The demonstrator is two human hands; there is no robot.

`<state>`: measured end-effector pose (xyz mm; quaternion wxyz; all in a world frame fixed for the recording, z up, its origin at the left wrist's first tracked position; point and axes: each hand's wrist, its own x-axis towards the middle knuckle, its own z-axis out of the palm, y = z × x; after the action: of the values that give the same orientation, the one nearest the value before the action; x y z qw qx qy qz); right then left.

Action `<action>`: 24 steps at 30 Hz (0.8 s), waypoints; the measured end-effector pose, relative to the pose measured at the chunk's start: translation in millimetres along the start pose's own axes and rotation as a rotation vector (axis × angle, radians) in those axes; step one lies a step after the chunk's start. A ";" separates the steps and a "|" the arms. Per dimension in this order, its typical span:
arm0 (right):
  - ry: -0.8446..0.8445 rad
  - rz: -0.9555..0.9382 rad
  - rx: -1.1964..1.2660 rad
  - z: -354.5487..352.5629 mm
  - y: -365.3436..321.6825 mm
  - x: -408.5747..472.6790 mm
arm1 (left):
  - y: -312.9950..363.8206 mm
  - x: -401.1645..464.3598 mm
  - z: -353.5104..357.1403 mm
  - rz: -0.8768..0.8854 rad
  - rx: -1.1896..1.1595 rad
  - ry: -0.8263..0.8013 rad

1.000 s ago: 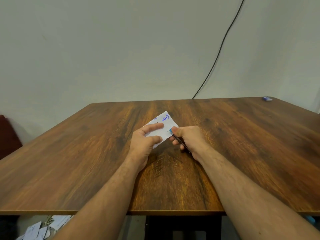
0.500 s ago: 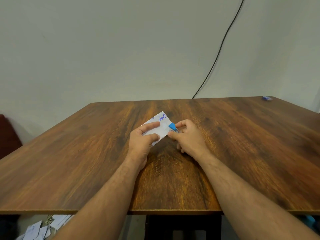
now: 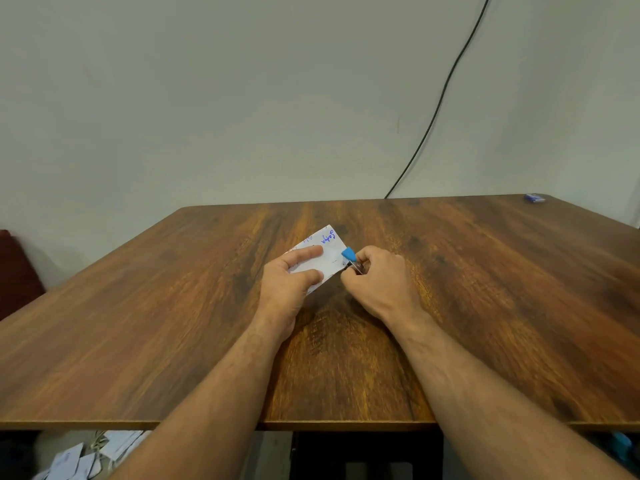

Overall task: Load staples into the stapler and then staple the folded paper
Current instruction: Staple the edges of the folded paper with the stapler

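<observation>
The folded paper (image 3: 323, 258) is a small white rectangle with blue handwriting near its far corner, held tilted just above the middle of the wooden table (image 3: 173, 323). Its right edge sits in the mouth of the stapler (image 3: 350, 259), a small tool of which only a blue tip and a bit of dark and metal body show past the fingers.

The left hand (image 3: 289, 289) pinches the paper from its left side: the thumb lies along the near edge on top, the forefinger stretches across the far part of the sheet, and the other fingers are hidden beneath. Just to the right of that pinch, the right hand (image 3: 379, 282) curls its fingers and thumb round the stapler, knuckles up, so the two hands nearly touch across the paper. Whether the stapler is squeezed fully down cannot be told.

Around the grip the tabletop lies bare on all sides, with the far edge well beyond the hands and the near edge well behind the wrists. Both forearms reach forward over the near edge and converge toward the paper. Far off to the right of the grip, near the back corner, lies a small blue object (image 3: 534, 198). A black cable (image 3: 440, 102) runs down the wall behind the table.
</observation>
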<state>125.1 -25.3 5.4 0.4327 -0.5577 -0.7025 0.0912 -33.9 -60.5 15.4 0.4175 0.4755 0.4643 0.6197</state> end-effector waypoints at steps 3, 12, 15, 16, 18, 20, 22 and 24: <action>-0.014 0.005 -0.004 0.2 0.8 0.9 | 0.4 0.1 -0.2 0.002 0.027 0.004; -0.082 0.005 -0.131 3.1 3.3 2.2 | -0.5 1.6 1.5 -0.011 0.096 -0.012; -0.084 -0.013 -0.118 3.8 1.5 1.6 | -1.5 2.5 0.7 -0.033 0.055 -0.006; -0.077 -0.011 -0.104 4.1 1.3 1.6 | -1.6 2.7 0.6 -0.039 0.032 -0.005; -0.071 0.000 -0.089 4.4 0.6 1.4 | -1.4 2.9 0.8 -0.034 0.002 -0.001; -0.071 0.004 -0.058 4.1 0.0 1.2 | -1.9 3.4 1.0 -0.016 0.015 0.005; -0.054 0.000 -0.031 3.4 -0.7 1.1 | -3.2 4.2 0.6 -0.001 0.041 0.008; -0.021 0.001 -0.025 2.7 -1.1 0.6 | -4.5 5.1 -0.2 -0.003 0.050 0.011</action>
<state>122.4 -24.3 4.7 0.4181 -0.5626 -0.7077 0.0887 -34.8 -54.6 12.0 0.4040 0.4817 0.4825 0.6098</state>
